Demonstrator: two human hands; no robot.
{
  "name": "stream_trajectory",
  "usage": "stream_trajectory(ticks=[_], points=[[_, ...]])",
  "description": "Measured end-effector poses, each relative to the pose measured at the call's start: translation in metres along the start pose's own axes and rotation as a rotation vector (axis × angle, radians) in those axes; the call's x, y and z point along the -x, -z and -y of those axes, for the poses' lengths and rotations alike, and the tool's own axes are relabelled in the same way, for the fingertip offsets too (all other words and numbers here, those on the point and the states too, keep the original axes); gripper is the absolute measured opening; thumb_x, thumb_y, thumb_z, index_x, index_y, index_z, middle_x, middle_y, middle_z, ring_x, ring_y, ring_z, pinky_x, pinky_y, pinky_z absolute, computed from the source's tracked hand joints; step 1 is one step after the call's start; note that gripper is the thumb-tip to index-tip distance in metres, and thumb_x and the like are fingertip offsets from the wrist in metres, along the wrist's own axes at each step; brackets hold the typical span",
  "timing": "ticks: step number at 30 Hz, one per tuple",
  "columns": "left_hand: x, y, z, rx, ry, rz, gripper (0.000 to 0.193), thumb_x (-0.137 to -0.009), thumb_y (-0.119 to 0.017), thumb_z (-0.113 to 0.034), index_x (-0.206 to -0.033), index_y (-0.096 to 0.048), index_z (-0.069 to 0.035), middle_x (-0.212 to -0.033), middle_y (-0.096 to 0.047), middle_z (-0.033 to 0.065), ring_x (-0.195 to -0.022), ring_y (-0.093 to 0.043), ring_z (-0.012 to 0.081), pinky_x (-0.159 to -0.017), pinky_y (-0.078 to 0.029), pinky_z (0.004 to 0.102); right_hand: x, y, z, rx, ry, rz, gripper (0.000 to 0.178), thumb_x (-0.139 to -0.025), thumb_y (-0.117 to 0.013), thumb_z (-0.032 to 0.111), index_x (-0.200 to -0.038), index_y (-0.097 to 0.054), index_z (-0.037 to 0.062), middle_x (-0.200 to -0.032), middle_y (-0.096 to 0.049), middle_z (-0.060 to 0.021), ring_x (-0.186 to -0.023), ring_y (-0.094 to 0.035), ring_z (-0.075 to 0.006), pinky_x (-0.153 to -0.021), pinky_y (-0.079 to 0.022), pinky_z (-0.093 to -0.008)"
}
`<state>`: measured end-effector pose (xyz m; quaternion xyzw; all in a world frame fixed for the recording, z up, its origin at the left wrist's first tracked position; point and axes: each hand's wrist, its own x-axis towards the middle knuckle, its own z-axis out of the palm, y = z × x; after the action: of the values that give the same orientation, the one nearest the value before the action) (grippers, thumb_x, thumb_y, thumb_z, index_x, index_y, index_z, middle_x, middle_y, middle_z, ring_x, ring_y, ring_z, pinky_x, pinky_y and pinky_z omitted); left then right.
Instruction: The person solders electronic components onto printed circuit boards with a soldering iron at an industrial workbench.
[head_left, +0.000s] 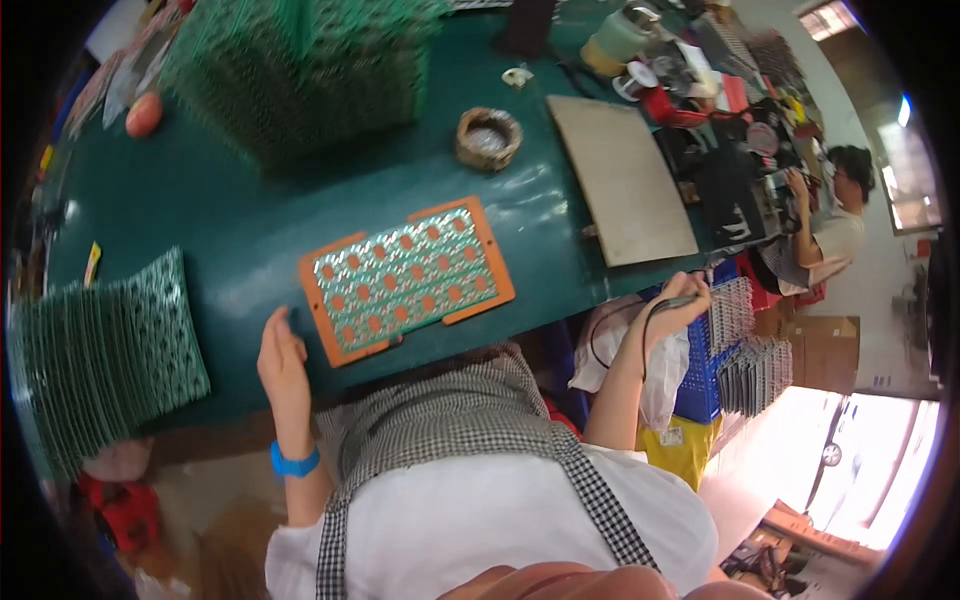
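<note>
Near the table's front edge lies an orange tray-like fixture (pixel 496 252) with a green circuit board panel (pixel 405 278) set in it. The panel has rows of orange-looking openings. My left hand (pixel 284 362), with a blue band at the wrist, is beside the fixture's left edge, fingers extended and holding nothing. At the right, past the table's front edge, my right hand (pixel 680 300) is closed around a corded tool. Its dark cord (pixel 648 328) loops down by my forearm; the tool's tip cannot be made out.
Stacked green boards stand at the back (pixel 300 90) and front left (pixel 110 350). A round brown container (pixel 488 138) sits beyond the fixture, and a flat beige board (pixel 625 185) lies to its right. Another person (pixel 835 215) works at the far right. Blue crates (pixel 700 375) stand below.
</note>
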<state>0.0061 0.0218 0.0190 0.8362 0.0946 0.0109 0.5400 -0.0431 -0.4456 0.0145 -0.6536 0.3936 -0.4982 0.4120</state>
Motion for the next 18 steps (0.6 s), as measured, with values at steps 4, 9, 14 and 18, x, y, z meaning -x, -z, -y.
stream_trajectory(ticks=[4,9,14,18], points=[[-0.006,-0.027,-0.031,-0.378,-0.161,0.011,0.042,-0.099,-0.039,-0.034,-0.126,-0.051,-0.003,-0.091,-0.065,0.0219,-0.084,-0.062,0.0388,-0.073,-0.047,0.0421,0.077,-0.021,0.043,-0.145,0.513,0.235,0.02,-0.086,-0.061,-0.001,-0.097,-0.044,0.0018,-0.133,-0.045,-0.0306,-0.122,-0.049,-0.0366,-0.101,-0.038,-0.0419],[-0.007,-0.039,-0.036,-0.55,-0.126,-0.029,0.037,-0.099,-0.038,-0.032,-0.122,-0.053,-0.008,-0.083,-0.066,0.0202,-0.078,-0.062,0.0416,-0.066,-0.048,0.0492,0.137,-0.05,0.067,0.02,0.438,1.043,0.031,-0.083,-0.064,-0.001,-0.104,-0.041,0.0034,-0.143,-0.036,-0.0257,-0.134,-0.037,-0.0338,-0.105,-0.034,-0.0361],[0.002,-0.039,-0.031,-0.568,-0.197,-0.096,0.035,-0.099,-0.037,-0.032,-0.119,-0.054,-0.007,-0.075,-0.065,0.0182,-0.069,-0.063,0.0403,-0.059,-0.047,0.0509,0.146,-0.054,0.054,-0.16,0.312,1.039,0.03,-0.086,-0.065,0.006,-0.104,-0.041,0.004,-0.139,-0.042,-0.0271,-0.126,-0.047,-0.0304,-0.098,-0.042,-0.0346],[0.019,-0.033,-0.024,-0.599,-0.139,-0.101,0.038,-0.1,-0.035,-0.034,-0.119,-0.054,-0.007,-0.074,-0.065,0.0167,-0.069,-0.063,0.0397,-0.06,-0.048,0.0495,0.156,-0.041,0.067,-0.092,0.305,1.092,0.031,-0.086,-0.066,0.008,-0.104,-0.041,0.0039,-0.138,-0.044,-0.0258,-0.118,-0.052,-0.0245,-0.094,-0.043,-0.0318]])
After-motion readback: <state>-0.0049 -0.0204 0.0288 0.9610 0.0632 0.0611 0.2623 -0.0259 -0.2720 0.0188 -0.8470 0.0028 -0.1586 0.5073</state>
